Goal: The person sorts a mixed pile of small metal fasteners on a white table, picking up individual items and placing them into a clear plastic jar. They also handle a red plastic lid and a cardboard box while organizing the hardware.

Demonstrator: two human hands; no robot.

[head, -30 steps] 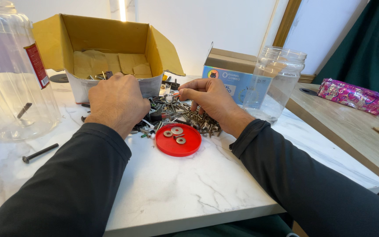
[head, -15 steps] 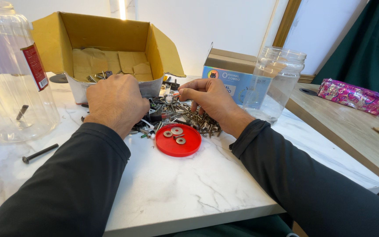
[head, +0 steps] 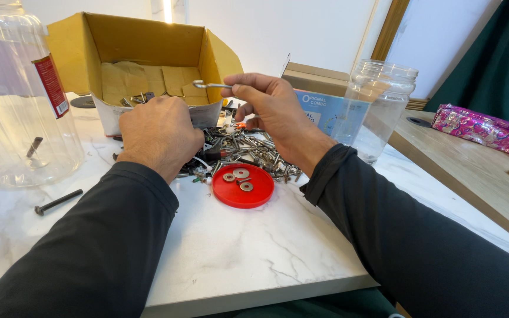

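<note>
Between right-hand fingertips [head: 237,88], slim silvery eye bolt [head: 210,85]

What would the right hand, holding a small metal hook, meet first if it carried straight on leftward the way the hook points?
Probably the open cardboard box: the right hand aims its metal hook at the box's right flap, though depth is unclear.

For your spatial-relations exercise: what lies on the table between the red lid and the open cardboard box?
In the head view, a heap of mixed metal hardware lies between the red lid and the cardboard box.
</note>
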